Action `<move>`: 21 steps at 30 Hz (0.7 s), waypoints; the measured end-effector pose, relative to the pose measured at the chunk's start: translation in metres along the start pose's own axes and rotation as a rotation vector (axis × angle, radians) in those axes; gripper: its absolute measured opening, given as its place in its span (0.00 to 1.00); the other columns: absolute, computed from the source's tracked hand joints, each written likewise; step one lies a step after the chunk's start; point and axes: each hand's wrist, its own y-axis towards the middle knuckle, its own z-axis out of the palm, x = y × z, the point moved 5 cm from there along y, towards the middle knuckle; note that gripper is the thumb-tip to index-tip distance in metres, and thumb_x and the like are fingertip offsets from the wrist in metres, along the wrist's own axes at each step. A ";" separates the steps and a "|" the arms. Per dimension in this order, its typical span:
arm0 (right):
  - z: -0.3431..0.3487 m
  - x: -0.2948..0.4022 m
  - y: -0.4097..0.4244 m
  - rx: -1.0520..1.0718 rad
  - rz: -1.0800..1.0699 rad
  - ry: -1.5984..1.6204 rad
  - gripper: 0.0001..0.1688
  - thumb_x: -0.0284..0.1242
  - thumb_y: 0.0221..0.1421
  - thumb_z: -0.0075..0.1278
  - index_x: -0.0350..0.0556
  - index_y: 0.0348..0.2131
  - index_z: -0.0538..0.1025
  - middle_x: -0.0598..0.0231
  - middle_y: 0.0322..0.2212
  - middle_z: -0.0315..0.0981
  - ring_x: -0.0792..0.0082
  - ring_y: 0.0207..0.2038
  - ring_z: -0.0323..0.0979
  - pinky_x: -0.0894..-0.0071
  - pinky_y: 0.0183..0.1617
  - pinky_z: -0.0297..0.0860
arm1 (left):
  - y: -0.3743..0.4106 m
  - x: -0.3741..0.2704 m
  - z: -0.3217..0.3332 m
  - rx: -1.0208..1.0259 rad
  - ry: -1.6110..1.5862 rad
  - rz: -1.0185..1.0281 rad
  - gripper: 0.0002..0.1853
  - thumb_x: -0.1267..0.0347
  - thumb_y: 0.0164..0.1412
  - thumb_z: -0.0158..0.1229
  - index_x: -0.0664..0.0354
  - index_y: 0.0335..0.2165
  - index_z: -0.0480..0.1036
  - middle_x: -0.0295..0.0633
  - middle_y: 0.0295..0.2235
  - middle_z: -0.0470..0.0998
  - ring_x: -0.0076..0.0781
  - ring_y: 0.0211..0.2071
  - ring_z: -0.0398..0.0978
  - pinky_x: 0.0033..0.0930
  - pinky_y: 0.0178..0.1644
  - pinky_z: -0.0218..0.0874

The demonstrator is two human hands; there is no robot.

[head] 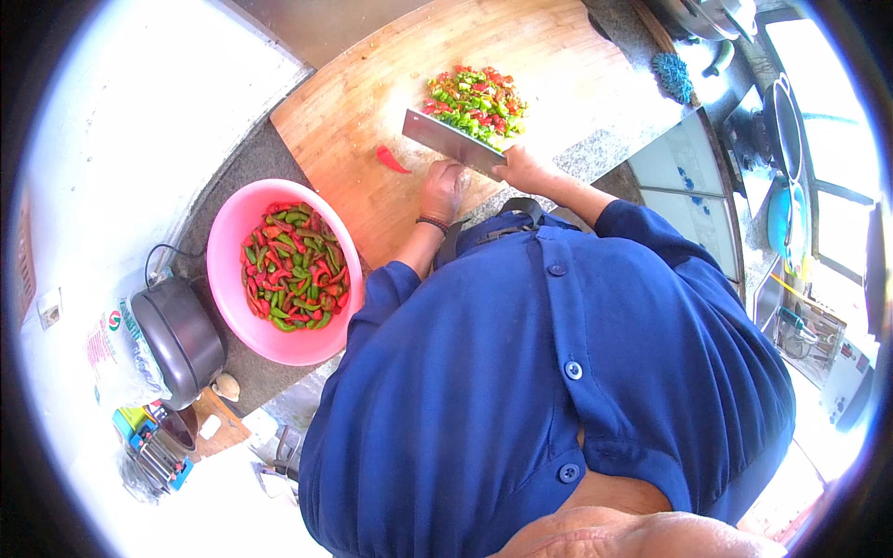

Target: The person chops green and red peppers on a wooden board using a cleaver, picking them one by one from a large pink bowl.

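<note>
My right hand (523, 169) grips the handle of a cleaver (452, 144), whose broad blade points left over the wooden cutting board (349, 104). Just below the blade is my left hand (442, 187), with curled fingers near its lower edge; whether they hold anything is hidden. A pile of chopped red and green peppers (478, 104) lies beyond the blade. One red pepper piece (392, 160) rests on the board to the left of my left hand. Whole red and green chili peppers (296, 268) fill the bottom of a pink plastic basin (234, 307), beside the board's lower left edge.
A dark rounded appliance (178, 338) with a cord stands left of the basin, near a plastic bag (125, 356). A blue scrubbing brush (673, 77) lies at the upper right. The granite countertop (614, 143) borders the board, and a white wall rises at left.
</note>
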 end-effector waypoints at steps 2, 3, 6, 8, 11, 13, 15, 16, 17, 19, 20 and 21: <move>0.001 -0.002 0.002 0.035 0.004 -0.046 0.24 0.40 0.46 0.52 0.33 0.32 0.75 0.42 0.26 0.73 0.46 0.31 0.74 0.55 0.36 0.69 | 0.001 0.000 0.001 0.001 0.012 0.006 0.07 0.79 0.42 0.55 0.62 0.26 0.74 0.45 0.29 0.74 0.44 0.33 0.72 0.38 0.38 0.65; 0.004 -0.002 0.005 0.051 0.015 -0.065 0.25 0.40 0.46 0.52 0.33 0.32 0.75 0.42 0.26 0.73 0.47 0.31 0.74 0.55 0.36 0.69 | -0.002 0.001 0.002 0.003 0.020 0.008 0.06 0.79 0.42 0.55 0.62 0.26 0.74 0.45 0.29 0.74 0.43 0.33 0.72 0.38 0.38 0.65; -0.002 0.008 0.014 0.125 0.027 -0.151 0.26 0.42 0.46 0.51 0.33 0.31 0.75 0.42 0.25 0.73 0.48 0.29 0.74 0.55 0.34 0.70 | 0.001 0.008 0.005 0.016 0.052 -0.002 0.03 0.76 0.47 0.56 0.60 0.25 0.75 0.43 0.29 0.75 0.42 0.34 0.73 0.37 0.38 0.66; -0.006 0.017 0.013 0.085 0.054 -0.089 0.28 0.44 0.46 0.51 0.33 0.32 0.75 0.43 0.24 0.74 0.50 0.29 0.74 0.54 0.34 0.69 | -0.001 0.008 0.005 0.061 0.031 -0.020 0.03 0.75 0.47 0.56 0.60 0.25 0.75 0.43 0.29 0.75 0.42 0.34 0.73 0.37 0.39 0.66; -0.001 0.016 0.016 -0.004 0.093 -0.001 0.27 0.44 0.46 0.51 0.33 0.32 0.75 0.43 0.25 0.74 0.49 0.30 0.74 0.54 0.36 0.69 | 0.005 0.009 0.005 0.084 0.027 -0.006 0.04 0.75 0.48 0.56 0.59 0.27 0.75 0.44 0.30 0.75 0.44 0.34 0.73 0.38 0.38 0.66; 0.011 0.006 0.017 -0.118 0.085 0.080 0.24 0.43 0.47 0.50 0.37 0.29 0.77 0.44 0.26 0.74 0.51 0.30 0.75 0.56 0.35 0.70 | -0.002 0.017 -0.003 0.036 0.068 -0.030 0.06 0.75 0.47 0.56 0.59 0.29 0.75 0.45 0.31 0.75 0.44 0.35 0.72 0.38 0.40 0.65; 0.014 -0.006 0.009 -0.226 0.056 0.194 0.24 0.43 0.47 0.50 0.36 0.29 0.77 0.44 0.25 0.74 0.50 0.29 0.74 0.55 0.35 0.70 | -0.005 0.032 -0.020 -0.070 0.139 -0.079 0.09 0.74 0.47 0.57 0.60 0.32 0.74 0.46 0.35 0.74 0.45 0.37 0.71 0.39 0.43 0.64; -0.004 0.002 -0.007 -0.167 0.042 0.182 0.24 0.42 0.46 0.50 0.35 0.29 0.76 0.43 0.24 0.74 0.49 0.29 0.74 0.55 0.35 0.70 | 0.000 0.029 -0.035 -0.136 0.212 -0.117 0.11 0.75 0.46 0.57 0.62 0.33 0.73 0.47 0.36 0.73 0.47 0.39 0.70 0.41 0.45 0.62; 0.000 -0.003 -0.013 -0.121 0.027 0.153 0.24 0.42 0.46 0.50 0.35 0.29 0.76 0.44 0.24 0.74 0.49 0.29 0.74 0.55 0.35 0.70 | 0.007 0.027 -0.050 -0.202 0.285 -0.155 0.13 0.76 0.45 0.57 0.63 0.34 0.72 0.48 0.38 0.71 0.48 0.41 0.68 0.42 0.46 0.60; 0.003 -0.010 -0.021 -0.036 -0.026 0.090 0.24 0.42 0.46 0.51 0.34 0.29 0.76 0.44 0.24 0.74 0.48 0.29 0.74 0.55 0.35 0.70 | 0.012 0.029 -0.069 -0.258 0.359 -0.215 0.15 0.76 0.44 0.58 0.65 0.36 0.71 0.49 0.40 0.70 0.50 0.43 0.65 0.44 0.49 0.57; 0.008 -0.014 -0.026 0.053 -0.020 0.066 0.24 0.41 0.46 0.50 0.34 0.30 0.76 0.43 0.26 0.74 0.49 0.31 0.74 0.56 0.37 0.69 | 0.013 0.033 -0.071 -0.237 0.353 -0.237 0.16 0.76 0.44 0.58 0.66 0.37 0.71 0.49 0.41 0.69 0.50 0.44 0.65 0.44 0.51 0.56; 0.013 -0.017 -0.026 0.062 -0.066 -0.019 0.24 0.41 0.46 0.50 0.33 0.30 0.76 0.43 0.26 0.74 0.49 0.31 0.74 0.56 0.38 0.69 | 0.013 0.037 -0.075 -0.221 0.351 -0.259 0.17 0.76 0.44 0.58 0.66 0.37 0.70 0.49 0.42 0.68 0.51 0.45 0.64 0.45 0.52 0.55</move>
